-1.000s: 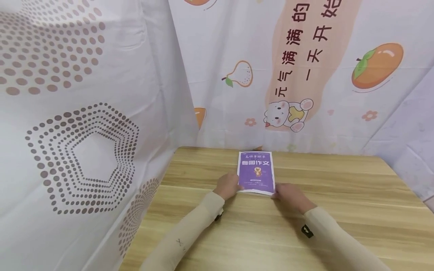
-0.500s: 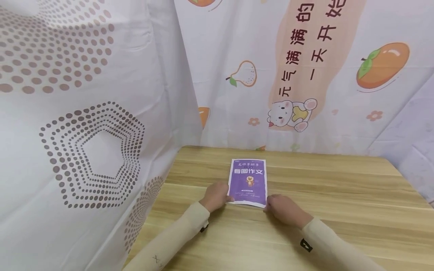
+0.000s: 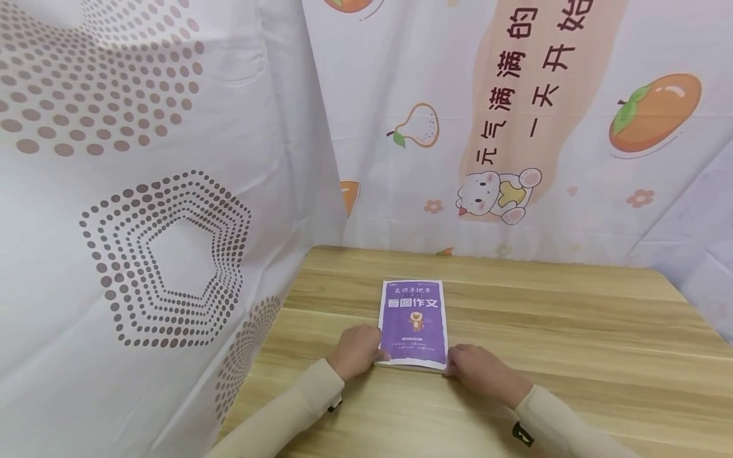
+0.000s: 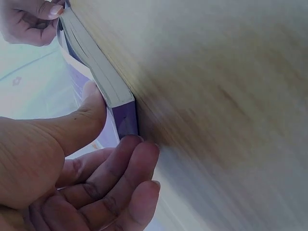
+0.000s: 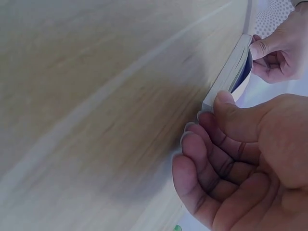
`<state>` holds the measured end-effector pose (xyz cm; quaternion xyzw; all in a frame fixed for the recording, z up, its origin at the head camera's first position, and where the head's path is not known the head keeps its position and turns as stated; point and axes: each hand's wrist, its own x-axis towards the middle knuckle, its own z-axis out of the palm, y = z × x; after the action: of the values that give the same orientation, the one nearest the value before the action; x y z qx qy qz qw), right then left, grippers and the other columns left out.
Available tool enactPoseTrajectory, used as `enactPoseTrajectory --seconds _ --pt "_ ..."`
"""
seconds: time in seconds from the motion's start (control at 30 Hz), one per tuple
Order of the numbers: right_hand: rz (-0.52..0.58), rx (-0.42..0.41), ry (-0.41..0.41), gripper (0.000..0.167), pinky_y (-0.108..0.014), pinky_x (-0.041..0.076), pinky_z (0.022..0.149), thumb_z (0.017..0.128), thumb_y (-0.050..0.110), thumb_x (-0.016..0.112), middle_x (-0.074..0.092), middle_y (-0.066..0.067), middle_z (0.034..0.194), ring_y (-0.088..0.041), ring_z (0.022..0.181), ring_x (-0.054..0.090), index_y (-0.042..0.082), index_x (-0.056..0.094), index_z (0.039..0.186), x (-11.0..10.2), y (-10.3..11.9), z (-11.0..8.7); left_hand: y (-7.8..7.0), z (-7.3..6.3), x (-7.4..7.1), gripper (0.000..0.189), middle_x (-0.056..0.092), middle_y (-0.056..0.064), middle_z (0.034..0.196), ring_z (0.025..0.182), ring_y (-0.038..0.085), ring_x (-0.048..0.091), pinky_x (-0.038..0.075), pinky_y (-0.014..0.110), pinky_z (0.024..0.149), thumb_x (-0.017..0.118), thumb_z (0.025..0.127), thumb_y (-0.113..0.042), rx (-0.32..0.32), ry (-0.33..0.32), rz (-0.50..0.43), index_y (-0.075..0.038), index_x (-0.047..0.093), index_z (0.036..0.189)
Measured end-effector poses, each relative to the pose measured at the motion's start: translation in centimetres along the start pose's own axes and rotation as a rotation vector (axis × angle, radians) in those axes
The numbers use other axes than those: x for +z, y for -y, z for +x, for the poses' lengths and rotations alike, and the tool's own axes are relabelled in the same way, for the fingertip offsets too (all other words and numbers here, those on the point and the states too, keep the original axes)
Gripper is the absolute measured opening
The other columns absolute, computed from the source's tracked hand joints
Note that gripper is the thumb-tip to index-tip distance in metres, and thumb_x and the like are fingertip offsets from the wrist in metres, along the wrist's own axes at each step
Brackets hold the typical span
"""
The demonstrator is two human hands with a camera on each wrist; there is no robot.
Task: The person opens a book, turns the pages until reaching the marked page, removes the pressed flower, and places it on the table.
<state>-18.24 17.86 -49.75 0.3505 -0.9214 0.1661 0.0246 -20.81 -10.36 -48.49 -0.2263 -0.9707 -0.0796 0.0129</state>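
Nearest us, a person's cream sleeves [image 3: 286, 413] stretch over the wood-grain tabletop [image 3: 550, 318], with a small black piece [image 3: 522, 434] showing beside the right cuff. We see the left hand [image 3: 356, 351] pinching the near left corner of a purple book [image 3: 413, 324], thumb on the cover's edge and fingers against the purple spine. The right hand [image 3: 483, 372] pinches the near right corner, its fingers curled. The book lies face up on the tabletop between them; in the wrist views we note its cover lifting slightly off the pages. White lettering on it reads "名师手把手" and, larger, "看图作文", above a cartoon animal; the smaller lines we cannot make out. Farther left hangs a dot-patterned white cloth [image 3: 280, 127]. Behind, on a fruit-print curtain [image 3: 366, 146], we read "元气满满的" and "一天开始" above a cartoon bear [image 3: 483, 196].
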Motion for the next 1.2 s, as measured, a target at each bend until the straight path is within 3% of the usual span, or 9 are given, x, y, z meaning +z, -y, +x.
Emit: enactPoseTrajectory --seconds 0.2,0.3,0.43,0.5,0.6,0.7,0.83,1.07,1.2 --pt "0.039 0.039 0.014 0.022 -0.028 0.048 0.057 0.092 0.017 0.075 0.052 0.010 0.068 -0.004 0.060 0.045 0.013 0.062 0.076 -0.5 0.1 -0.1 0.1 -0.1 0.1 0.046 0.064 0.006 0.080 0.066 0.017 0.058 0.050 0.031 0.054 0.083 0.077 -0.044 0.044 -0.056 0.060 -0.003 0.073 0.095" --pt "0.056 0.063 0.007 0.028 -0.025 0.042 0.054 0.093 0.020 0.075 0.047 0.011 0.066 -0.002 0.058 0.040 0.016 0.057 0.072 -0.7 0.0 -0.1 0.3 -0.1 0.2 0.052 0.067 0.009 0.097 0.084 0.021 0.063 0.056 0.034 0.068 0.084 0.078 -0.043 0.090 -0.085 0.053 -0.004 0.072 0.109" --pt "-0.014 0.108 -0.050 0.028 -0.026 0.044 0.055 0.088 0.028 0.080 0.047 0.010 0.071 -0.003 0.061 0.042 0.016 0.057 0.079 -0.7 0.1 -0.2 0.6 0.2 0.3 0.045 0.069 0.006 0.118 0.108 0.021 0.063 0.053 0.034 0.094 0.085 0.083 -0.032 0.207 -0.032 -0.015 -0.010 0.073 0.120" --pt "-0.055 0.127 -0.092 0.030 -0.028 0.049 0.058 0.085 0.031 0.084 0.050 0.008 0.078 -0.005 0.064 0.047 0.013 0.061 0.087 -0.6 0.2 -0.1 0.6 0.2 0.2 0.044 0.069 0.005 0.123 0.114 0.020 0.062 0.050 0.034 0.100 0.084 0.085 -0.027 0.250 0.010 -0.035 -0.013 0.073 0.125" --pt "-0.093 0.110 -0.138 0.038 -0.031 0.054 0.063 0.081 0.032 0.087 0.057 0.002 0.088 -0.009 0.070 0.054 0.007 0.068 0.101 -0.4 0.4 0.2 0.6 0.2 0.1 0.042 0.069 0.004 0.122 0.112 0.019 0.062 0.051 0.032 0.098 0.083 0.086 -0.026 0.279 0.042 -0.042 -0.014 0.074 0.125" --pt "-0.103 0.041 -0.149 0.034 -0.033 0.057 0.067 0.082 0.026 0.086 0.064 -0.003 0.096 -0.014 0.074 0.060 0.005 0.075 0.106 -0.4 0.4 0.2 0.4 0.0 -0.2 0.038 0.069 0.004 0.119 0.108 0.019 0.062 0.052 0.031 0.094 0.082 0.088 -0.028 0.313 0.036 -0.026 -0.013 0.075 0.122" --pt "-0.126 -0.036 -0.139 0.023 -0.034 0.057 0.068 0.086 0.021 0.083 0.067 -0.007 0.099 -0.018 0.080 0.064 0.007 0.080 0.105 -0.4 0.2 0.1 0.2 -0.1 -0.4 0.038 0.069 0.004 0.117 0.105 0.018 0.061 0.051 0.030 0.091 0.080 0.089 -0.035 0.336 0.023 -0.013 -0.013 0.076 0.120" --pt "-0.125 -0.082 -0.147 0.018 -0.035 0.058 0.072 0.084 0.022 0.084 0.069 -0.006 0.099 -0.019 0.084 0.066 0.013 0.082 0.099 -0.8 -0.6 0.4 0.1 0.3 -0.3 0.049 0.068 0.000 0.110 0.099 0.014 0.058 0.049 0.028 0.087 0.081 0.081 -0.051 0.315 0.020 0.007 -0.016 0.077 0.115" --pt "-0.144 -0.163 -0.151 0.009 -0.032 0.058 0.071 0.083 0.018 0.084 0.070 -0.001 0.094 -0.016 0.081 0.066 0.015 0.082 0.092 -1.1 -0.9 0.7 -0.2 0.5 -0.1 0.052 0.065 -0.004 0.102 0.090 0.012 0.053 0.047 0.026 0.079 0.080 0.079 -0.058 0.294 0.017 0.026 -0.017 0.078 0.111"
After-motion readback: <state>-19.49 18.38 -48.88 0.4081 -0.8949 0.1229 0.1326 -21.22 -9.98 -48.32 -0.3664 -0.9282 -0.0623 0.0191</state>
